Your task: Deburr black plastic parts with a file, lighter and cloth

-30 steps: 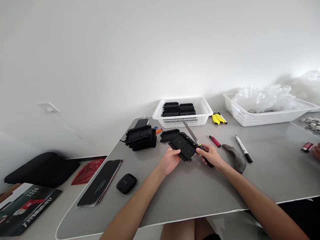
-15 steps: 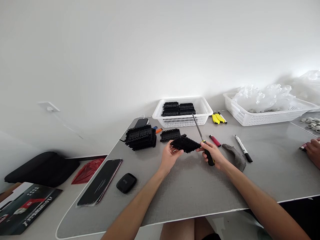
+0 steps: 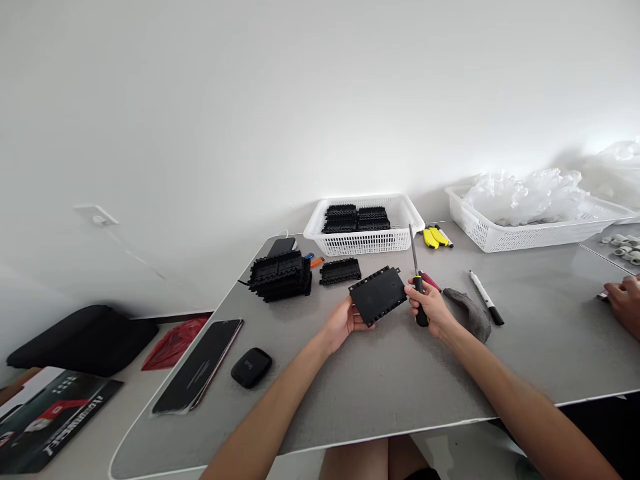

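A flat black plastic part [image 3: 379, 295] with toothed edges is tilted above the table, its smooth face toward me. My left hand [image 3: 345, 323] grips its lower left side, some fingers hidden behind it. My right hand [image 3: 430, 308] is closed around the black and yellow handle of a file-like tool [image 3: 414, 250], whose grey shaft points up; the fingertips are by the part's right edge. Another black part [image 3: 341, 271] lies on the table behind. A stack of black parts [image 3: 280, 275] stands to the left. More black parts [image 3: 373, 219] sit in a white basket [image 3: 357, 245].
On the grey table [image 3: 400, 393] are a phone [image 3: 199, 365], a black case [image 3: 251, 367], a marker [image 3: 486, 297], a grey cloth [image 3: 470, 313], a red lighter [image 3: 430, 281] and yellow tools [image 3: 435, 237]. A second basket [image 3: 540, 234] holds plastic bags. Another person's hand [image 3: 624, 303] is at right.
The held black part has turned from a steep, edge-on tilt to show its smooth face. The tool in my right hand has swung more upright and slightly right. The other person's hand has shifted a little.
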Demonstrator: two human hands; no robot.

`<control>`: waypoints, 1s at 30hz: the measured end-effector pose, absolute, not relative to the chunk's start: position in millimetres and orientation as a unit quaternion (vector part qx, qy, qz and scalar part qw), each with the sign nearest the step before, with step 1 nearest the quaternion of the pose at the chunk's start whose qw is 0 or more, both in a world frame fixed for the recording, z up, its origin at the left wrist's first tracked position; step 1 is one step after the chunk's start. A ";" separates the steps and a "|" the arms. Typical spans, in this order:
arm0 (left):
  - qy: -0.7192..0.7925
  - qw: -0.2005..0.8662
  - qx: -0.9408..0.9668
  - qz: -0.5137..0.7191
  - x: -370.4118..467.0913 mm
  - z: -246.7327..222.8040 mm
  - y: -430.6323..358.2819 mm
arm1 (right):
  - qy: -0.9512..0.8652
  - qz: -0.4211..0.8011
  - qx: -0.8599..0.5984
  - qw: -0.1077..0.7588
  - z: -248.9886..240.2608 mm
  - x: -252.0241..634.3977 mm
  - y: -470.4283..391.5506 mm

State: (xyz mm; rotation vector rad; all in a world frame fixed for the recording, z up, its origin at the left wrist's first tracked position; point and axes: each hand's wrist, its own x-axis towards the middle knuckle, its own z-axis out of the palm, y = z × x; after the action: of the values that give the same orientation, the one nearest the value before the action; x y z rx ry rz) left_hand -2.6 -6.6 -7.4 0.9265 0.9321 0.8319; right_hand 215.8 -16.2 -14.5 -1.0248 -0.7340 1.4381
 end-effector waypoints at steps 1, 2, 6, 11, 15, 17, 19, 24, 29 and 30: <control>0.401 0.738 0.401 0.367 -2.9 -6.1 -6.4 | -0.308 0.604 -0.442 0.588 -14.4 215.9 -15.6; 0.383 0.754 0.388 0.367 -3.1 -4.1 -6.0 | -0.305 0.593 -0.446 0.597 -14.2 216.1 -15.1; 0.366 0.736 0.392 0.413 -3.1 4.6 -5.8 | -0.314 0.557 -0.460 0.616 -13.2 216.5 -14.8; 0.394 0.624 0.509 0.444 0.0 3.2 -8.5 | -0.352 0.531 -0.484 0.600 -15.2 213.3 -17.0; 0.414 0.566 0.553 0.450 0.7 -5.8 -6.5 | -0.419 0.507 -0.503 0.561 -14.9 211.2 -18.5; 0.425 0.545 0.553 0.465 -0.5 -9.2 -4.1 | -0.454 0.481 -0.513 0.548 -13.5 212.7 -18.4; 0.438 0.531 0.541 0.483 -2.2 -10.7 -2.1 | -0.493 0.451 -0.518 0.533 -12.0 215.9 -18.1; 0.429 0.534 0.511 0.519 -6.0 -7.7 -0.8 | -0.624 0.400 -0.522 0.423 -7.8 223.4 -21.3; 0.436 0.530 0.496 0.532 -9.1 -3.7 0.0 | -0.710 0.327 -0.525 0.337 -4.1 223.0 -26.0; 0.438 0.527 0.495 0.534 -9.4 -3.1 0.2 | -0.716 0.319 -0.526 0.329 -4.0 222.5 -26.2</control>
State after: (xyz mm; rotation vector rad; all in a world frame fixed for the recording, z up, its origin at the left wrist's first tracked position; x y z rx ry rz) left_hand -9.4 0.2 -3.1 1.1835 1.0460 1.2770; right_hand 222.5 -26.2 -4.0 -1.3761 -1.8745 0.8348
